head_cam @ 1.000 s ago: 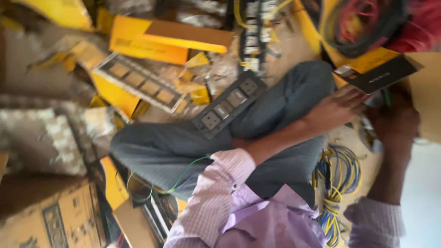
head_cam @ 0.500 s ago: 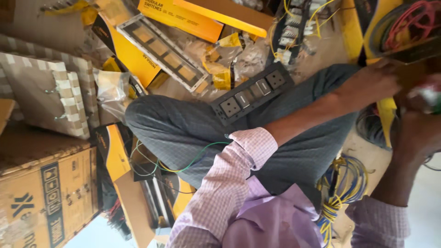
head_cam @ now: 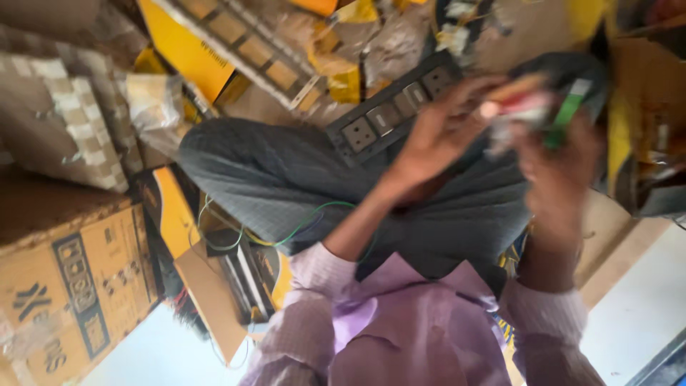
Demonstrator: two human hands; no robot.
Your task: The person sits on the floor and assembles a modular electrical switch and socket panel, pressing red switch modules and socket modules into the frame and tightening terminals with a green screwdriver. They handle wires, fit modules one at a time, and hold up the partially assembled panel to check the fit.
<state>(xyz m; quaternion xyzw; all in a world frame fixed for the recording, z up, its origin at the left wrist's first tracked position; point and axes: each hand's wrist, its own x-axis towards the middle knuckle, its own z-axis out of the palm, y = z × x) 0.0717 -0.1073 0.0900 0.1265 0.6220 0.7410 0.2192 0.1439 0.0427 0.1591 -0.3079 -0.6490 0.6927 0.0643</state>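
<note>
Over your lap, both hands meet near the top right of the view, motion-blurred. Your left hand (head_cam: 436, 136) is curled, fingers pinching at a small blurred bundle (head_cam: 518, 107) of red and white bits, likely wire ends; too smeared to tell exactly. Your right hand (head_cam: 561, 164) is raised beside it, fingers closed on the same bundle and on a green-handled tool (head_cam: 568, 111), probably a tester or screwdriver. Hands nearly touching each other at the bundle.

Just beside your left hand, a dark switch-and-socket plate (head_cam: 393, 107) rests tilted on your grey-trousered knee (head_cam: 286, 179). A thin green wire (head_cam: 314, 214) loops across the trousers near your left sleeve. Beyond the knee lies a long beige frame with rectangular openings (head_cam: 243, 39) on yellow cardboard packaging (head_cam: 186, 53). A brown carton (head_cam: 71, 286) sits at lower left, with a checked woven bag (head_cam: 64, 121) above it. Crumpled clear plastic wrap (head_cam: 153, 100) lies between bag and knee.
</note>
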